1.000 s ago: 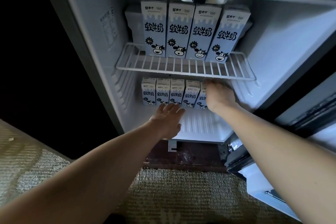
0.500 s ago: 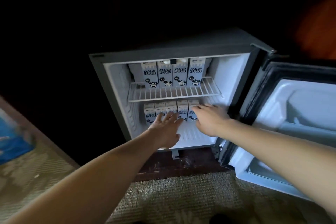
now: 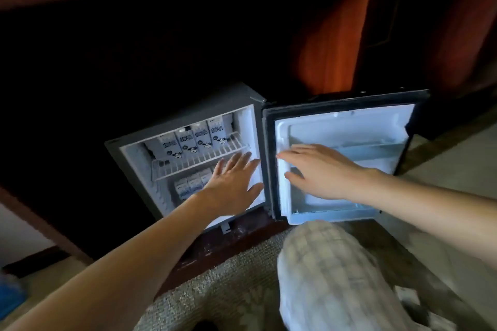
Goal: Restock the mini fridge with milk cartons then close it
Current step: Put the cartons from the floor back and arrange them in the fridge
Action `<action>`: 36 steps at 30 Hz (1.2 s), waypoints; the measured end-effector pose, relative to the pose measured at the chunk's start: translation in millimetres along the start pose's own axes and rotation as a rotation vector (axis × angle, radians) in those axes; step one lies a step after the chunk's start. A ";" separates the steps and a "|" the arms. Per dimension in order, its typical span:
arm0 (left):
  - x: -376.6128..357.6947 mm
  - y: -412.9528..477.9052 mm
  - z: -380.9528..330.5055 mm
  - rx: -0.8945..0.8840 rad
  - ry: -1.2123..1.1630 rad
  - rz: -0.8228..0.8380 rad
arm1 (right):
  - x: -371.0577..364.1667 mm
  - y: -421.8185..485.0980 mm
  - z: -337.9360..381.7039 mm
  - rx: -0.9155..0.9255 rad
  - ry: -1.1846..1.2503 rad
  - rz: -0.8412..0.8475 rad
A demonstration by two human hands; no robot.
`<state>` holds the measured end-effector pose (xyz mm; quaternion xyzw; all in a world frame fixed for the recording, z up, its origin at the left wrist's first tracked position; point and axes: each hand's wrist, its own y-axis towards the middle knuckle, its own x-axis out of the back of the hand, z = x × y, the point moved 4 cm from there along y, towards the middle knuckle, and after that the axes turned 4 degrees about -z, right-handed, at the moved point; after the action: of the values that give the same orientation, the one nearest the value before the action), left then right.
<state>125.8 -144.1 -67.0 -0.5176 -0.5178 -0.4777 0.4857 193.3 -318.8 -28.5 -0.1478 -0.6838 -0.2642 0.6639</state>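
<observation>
Grey mini fridge w/ white inside (image 3: 193,113), standing open. At fridge's right, black-rimmed white-lined door (image 3: 349,129), wide open, inner side facing cam. In front of fridge, beige woven carpet (image 3: 228,290), pale checked trouser knee (image 3: 322,277) over it. Left grip (image 3: 234,183) flat, fingers spread, empty, before right half of fridge opening. Right grip (image 3: 322,172) flat, empty, over door lining nr hinge; contact unclear. Inside fridge, white wire shelf (image 3: 188,166) w/ four blue-white cow-print milk cartons (image 3: 193,140) upright in a row; lower cartons (image 3: 188,185) beneath shelf, partly hidden by left grip.

Lower cartons (image 3: 188,186) partly behind left hand (image 3: 231,185)
</observation>
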 end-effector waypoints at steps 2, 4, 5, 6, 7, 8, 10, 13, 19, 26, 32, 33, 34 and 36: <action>17.6 -0.7 -30.7 -0.062 -0.019 -0.025 | 20.7 -38.8 -13.9 -0.047 -0.016 -0.027; 31.5 -0.1 -67.3 -0.125 -0.057 -0.043 | 36.9 -77.0 -28.9 -0.112 -0.008 -0.045; 36.1 1.3 -86.4 -0.158 -0.070 -0.057 | 43.1 -94.9 -36.9 -0.143 -0.007 -0.058; 38.5 2.9 -106.0 -0.195 -0.077 -0.070 | 47.8 -112.4 -44.9 -0.172 -0.012 -0.072; 39.3 3.9 -126.0 -0.235 -0.080 -0.078 | 51.0 -129.8 -52.7 -0.201 -0.015 -0.082; 37.8 4.0 -145.4 -0.272 -0.080 -0.077 | 53.2 -146.7 -59.5 -0.235 -0.011 -0.090; 29.8 4.6 -182.7 -0.339 -0.069 -0.070 | 53.3 -177.9 -73.9 -0.301 0.001 -0.103; 11.1 7.2 -229.6 -0.399 -0.047 -0.065 | 45.1 -221.6 -92.0 -0.394 0.017 -0.112; -51.3 7.9 -302.3 -0.469 -0.020 -0.007 | -2.1 -302.2 -121.2 -0.577 0.046 -0.083; -141.3 -16.9 -376.1 -0.542 -0.030 0.078 | -83.6 -395.1 -144.8 -0.757 0.109 0.007; -221.9 -66.7 -427.4 -0.613 -0.078 0.227 | -147.9 -460.4 -132.7 -0.868 0.237 0.014; -231.7 -74.6 -432.4 -0.633 -0.084 0.261 | -160.0 -468.9 -129.3 -0.874 0.261 0.023; -240.1 -81.7 -435.3 -0.651 -0.082 0.293 | -171.5 -477.7 -125.3 -0.887 0.288 0.026; -255.3 -88.0 -435.2 -0.673 -0.067 0.358 | -189.1 -492.7 -116.9 -0.927 0.356 0.045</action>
<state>39.6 -597.3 -289.6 -0.7455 -0.2492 -0.5114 0.3472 32.0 -758.3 -298.7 -0.3949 -0.3670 -0.5472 0.6403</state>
